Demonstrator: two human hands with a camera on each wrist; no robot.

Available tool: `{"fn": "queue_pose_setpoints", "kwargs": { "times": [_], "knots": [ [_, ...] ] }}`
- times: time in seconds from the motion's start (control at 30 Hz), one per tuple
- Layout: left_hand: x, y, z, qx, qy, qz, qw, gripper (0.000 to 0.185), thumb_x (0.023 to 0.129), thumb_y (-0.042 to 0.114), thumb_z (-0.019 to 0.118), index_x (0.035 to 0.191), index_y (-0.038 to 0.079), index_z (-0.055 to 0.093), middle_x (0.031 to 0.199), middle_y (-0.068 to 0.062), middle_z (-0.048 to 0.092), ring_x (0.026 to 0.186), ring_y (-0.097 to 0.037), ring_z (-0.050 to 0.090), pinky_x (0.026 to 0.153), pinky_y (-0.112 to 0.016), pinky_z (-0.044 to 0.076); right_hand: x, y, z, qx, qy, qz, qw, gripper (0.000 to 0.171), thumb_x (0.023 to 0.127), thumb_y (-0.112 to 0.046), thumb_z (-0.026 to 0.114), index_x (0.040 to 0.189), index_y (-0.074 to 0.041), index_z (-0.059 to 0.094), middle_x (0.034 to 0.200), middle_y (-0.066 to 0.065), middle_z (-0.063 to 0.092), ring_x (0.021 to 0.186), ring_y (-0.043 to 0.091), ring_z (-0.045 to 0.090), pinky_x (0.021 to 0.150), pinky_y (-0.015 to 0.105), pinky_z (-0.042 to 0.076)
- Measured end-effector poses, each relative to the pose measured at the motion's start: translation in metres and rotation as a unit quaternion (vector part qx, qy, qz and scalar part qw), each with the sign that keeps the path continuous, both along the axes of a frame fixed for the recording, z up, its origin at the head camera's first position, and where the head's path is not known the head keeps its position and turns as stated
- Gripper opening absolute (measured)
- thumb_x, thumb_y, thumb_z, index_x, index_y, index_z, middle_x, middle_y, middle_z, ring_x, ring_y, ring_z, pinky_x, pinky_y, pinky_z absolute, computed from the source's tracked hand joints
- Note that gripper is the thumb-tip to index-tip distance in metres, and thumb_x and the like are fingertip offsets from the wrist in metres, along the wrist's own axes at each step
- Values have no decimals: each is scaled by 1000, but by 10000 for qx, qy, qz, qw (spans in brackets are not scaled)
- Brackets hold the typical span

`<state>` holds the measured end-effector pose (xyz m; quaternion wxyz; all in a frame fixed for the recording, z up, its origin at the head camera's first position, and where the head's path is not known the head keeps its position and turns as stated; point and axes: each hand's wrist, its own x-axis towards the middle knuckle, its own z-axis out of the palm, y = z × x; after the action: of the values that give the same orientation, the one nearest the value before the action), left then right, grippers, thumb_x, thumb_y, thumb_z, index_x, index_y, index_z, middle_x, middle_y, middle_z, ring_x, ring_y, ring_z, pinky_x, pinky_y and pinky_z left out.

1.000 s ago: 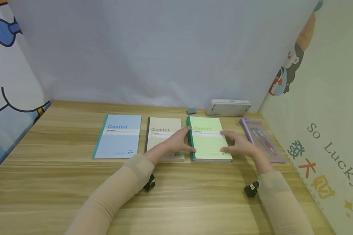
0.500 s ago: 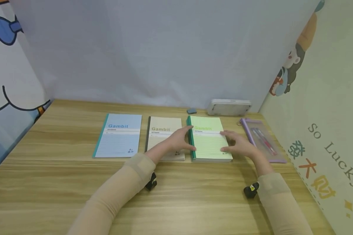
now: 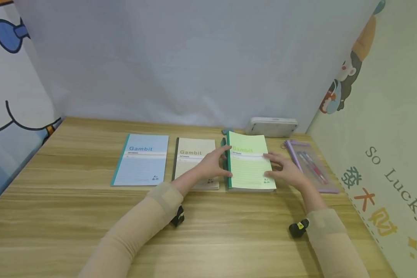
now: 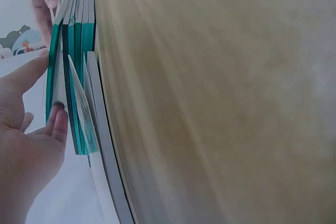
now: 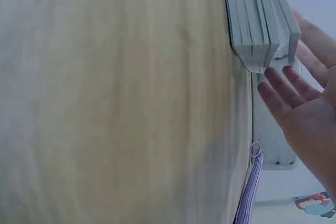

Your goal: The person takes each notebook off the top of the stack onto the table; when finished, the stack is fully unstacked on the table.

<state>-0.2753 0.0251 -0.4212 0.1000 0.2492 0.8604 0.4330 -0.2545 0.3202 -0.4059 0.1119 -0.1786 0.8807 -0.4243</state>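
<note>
In the head view a green notebook [image 3: 248,166], marked "Gambit", is raised and tilted over a stack of notebooks. My left hand [image 3: 213,164] holds its spine edge; in the left wrist view the thumb and fingers of the left hand [image 4: 31,129] lie on either face of it. The stack's teal and dark spines [image 4: 79,82] show beneath, with a gap between. My right hand [image 3: 286,170] holds the opposite edge of the green notebook. In the right wrist view the fingertips [image 5: 287,71] are right at the page edge, close to the stack [image 5: 249,35].
A beige notebook [image 3: 194,148], partly under the left arm, and a blue notebook [image 3: 144,162] lie to the left. A purple-edged pouch with pens [image 3: 304,148] lies right. Behind stand a white case [image 3: 272,127] and a small grey-blue block [image 3: 226,131].
The top green notebook has come up off the stack, its far edge raised and shifted slightly right, exposing the spines below. Both hands have moved slightly with it.
</note>
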Motion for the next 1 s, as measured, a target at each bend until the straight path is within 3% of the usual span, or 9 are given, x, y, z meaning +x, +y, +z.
{"fn": "queue_pose_setpoints", "kwargs": {
  "times": [0.17, 0.33, 0.47, 0.53, 0.7, 0.77, 0.83, 1.0],
  "knots": [
    [3, -1, 1, 411, -110, -13, 9991, 93, 67, 21, 78, 142, 21, 21, 107, -5, 52, 91, -16, 55, 74, -25, 49, 9, -6, 14, -189, 226, -218, 9993, 65, 80, -21, 66, 137, -13, 35, 147, 12, 17, 121, 37, 36, 96, 54, 32],
    [5, -4, 1, 613, -169, 198, 9978, 92, 68, 15, 77, 141, 22, 22, 102, -3, 51, 89, -15, 56, 73, -23, 49, 21, -22, 35, -326, 202, -284, 9989, 62, 83, -14, 63, 137, -7, 34, 146, 13, 18, 111, 37, 43, 92, 59, 33],
    [4, -8, 5, 864, -241, 377, 9953, 93, 68, 11, 77, 142, 21, 21, 99, -5, 52, 88, -16, 56, 75, -24, 49, 23, -29, 41, -353, 285, -346, 9984, 58, 84, -13, 62, 136, -7, 36, 145, 12, 20, 108, 34, 47, 90, 53, 38],
    [4, -10, 9, 984, -329, 456, 9936, 92, 68, 10, 76, 142, 21, 22, 100, -5, 53, 88, -15, 56, 75, -23, 49, 20, -30, 41, -331, 323, -396, 9981, 57, 83, -14, 62, 135, -9, 38, 144, 10, 22, 107, 30, 47, 89, 46, 41],
    [4, -19, 17, 1308, -601, 617, 9877, 90, 69, 7, 75, 140, 24, 25, 127, -4, 45, 91, -15, 55, 74, -24, 49, 9, -30, 35, -286, 458, -402, 9977, 58, 81, -23, 65, 134, -17, 42, 145, 7, 24, 102, 21, 50, 77, 24, 47],
    [4, -23, 20, 1387, -638, 637, 9862, 89, 69, 5, 75, 140, 25, 26, 133, -2, 40, 92, -15, 54, 75, -25, 49, 6, -31, 34, -253, 513, -387, 9976, 60, 80, -28, 66, 134, -19, 42, 144, 6, 27, 101, 19, 52, 75, 24, 48],
    [3, -27, 22, 1407, -621, 654, 9859, 87, 69, 4, 74, 139, 25, 27, 131, -3, 42, 93, -15, 54, 75, -25, 49, 5, -34, 36, -123, 547, -430, 9975, 63, 79, -32, 66, 135, -19, 40, 138, 8, 39, 99, 16, 54, 78, 26, 47],
    [5, -37, 30, 1243, -496, 742, 9882, 83, 69, 4, 74, 138, 21, 30, 125, -1, 44, 94, -15, 53, 76, -25, 49, 13, -49, 52, -391, 210, -562, 9974, 66, 81, -28, 65, 137, -13, 35, 131, 10, 46, 90, 11, 58, 81, 36, 48]
  ]
}}
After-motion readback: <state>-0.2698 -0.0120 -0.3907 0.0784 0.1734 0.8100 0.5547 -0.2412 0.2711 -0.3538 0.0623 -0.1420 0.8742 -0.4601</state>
